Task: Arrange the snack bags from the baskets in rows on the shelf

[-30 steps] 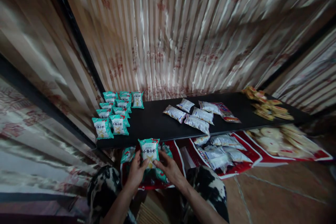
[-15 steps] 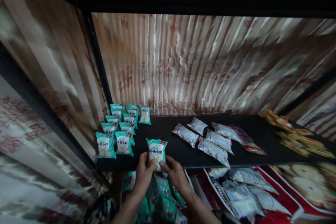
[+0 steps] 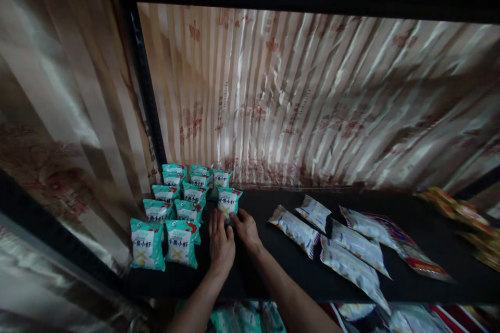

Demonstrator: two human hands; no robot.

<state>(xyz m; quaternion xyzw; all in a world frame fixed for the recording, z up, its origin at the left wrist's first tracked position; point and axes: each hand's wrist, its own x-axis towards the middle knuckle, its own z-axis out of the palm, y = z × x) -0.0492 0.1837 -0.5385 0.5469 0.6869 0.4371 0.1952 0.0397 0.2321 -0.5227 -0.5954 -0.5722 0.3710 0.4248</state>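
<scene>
A small teal-and-white snack bag [image 3: 228, 202] stands upright on the black shelf, in front of another teal bag [image 3: 221, 179] at the back. My left hand [image 3: 221, 242] is against its lower left, fingers close together and pointing away from me. My right hand [image 3: 247, 229] holds the lower right corner, its thumb towards the front. Between them the two hands grip the bag; its bottom edge is partly hidden by fingers. To the left, several matching bags stand in two columns, the nearest being a front-left bag [image 3: 147, 244] and a bag beside it [image 3: 181, 243].
Several white snack packets [image 3: 349, 265] lie flat on the shelf [image 3: 253, 281] to the right, beside a red-and-blue packet [image 3: 417, 255]. Gold packets [image 3: 464, 213] sit at the far right. A black post [image 3: 146, 83] rises at the left. More bags [image 3: 246, 318] show below the shelf edge.
Both hands have carried the teal bag from the shelf's front edge back to just in front of the rear bag. The view has moved closer and tilted up.
</scene>
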